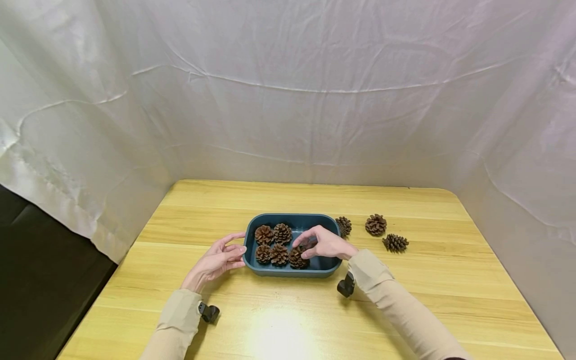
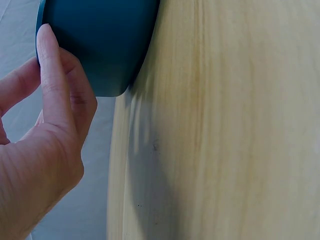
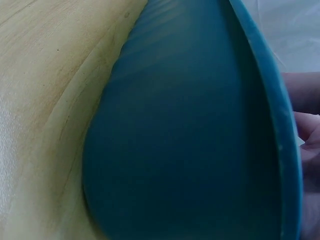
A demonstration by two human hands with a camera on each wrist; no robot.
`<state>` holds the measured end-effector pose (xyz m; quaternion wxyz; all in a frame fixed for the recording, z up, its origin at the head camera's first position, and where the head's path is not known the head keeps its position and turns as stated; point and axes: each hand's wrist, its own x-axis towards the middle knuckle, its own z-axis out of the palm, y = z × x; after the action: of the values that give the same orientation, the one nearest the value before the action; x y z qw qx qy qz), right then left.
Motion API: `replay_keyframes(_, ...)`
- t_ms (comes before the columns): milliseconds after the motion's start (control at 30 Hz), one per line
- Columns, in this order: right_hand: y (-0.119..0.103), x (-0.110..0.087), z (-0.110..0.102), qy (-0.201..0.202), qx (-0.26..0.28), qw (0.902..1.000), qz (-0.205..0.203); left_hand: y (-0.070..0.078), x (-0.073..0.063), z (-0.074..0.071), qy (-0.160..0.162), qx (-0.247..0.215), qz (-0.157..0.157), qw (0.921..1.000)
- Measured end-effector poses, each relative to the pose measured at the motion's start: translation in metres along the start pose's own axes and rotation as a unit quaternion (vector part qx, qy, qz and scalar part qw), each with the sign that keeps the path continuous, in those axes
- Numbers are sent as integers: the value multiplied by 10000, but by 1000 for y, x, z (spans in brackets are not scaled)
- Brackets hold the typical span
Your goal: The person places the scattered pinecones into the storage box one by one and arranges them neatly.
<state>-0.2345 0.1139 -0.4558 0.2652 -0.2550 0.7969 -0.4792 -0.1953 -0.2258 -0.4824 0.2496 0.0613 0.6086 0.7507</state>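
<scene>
A dark blue oblong box (image 1: 292,273) stands on the table with several brown pine cones in it, lined up in two rows at its left side. My left hand (image 1: 222,257) holds the box's left end, thumb at the rim; the left wrist view shows the thumb (image 2: 50,65) up against the wall. Reaching over the right side into the box, my right hand (image 1: 326,243) has thumb and fingers around a pine cone (image 1: 297,259) in the front row. In the right wrist view the box wall (image 3: 190,140) hides most of that hand.
To the right of the box lie a pine cone (image 1: 344,226) close by its rim, another pine cone (image 1: 375,225) farther right, and a pine cone on its side (image 1: 395,243). Pale cloth (image 1: 310,125) hangs behind the wooden table (image 1: 216,200) and along both sides.
</scene>
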Motion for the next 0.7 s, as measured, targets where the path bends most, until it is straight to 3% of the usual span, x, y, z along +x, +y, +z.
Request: replay_keyframes(700,-1,1,1,-11,8,10000,-65,1,1,1,98,12,-86,9999)
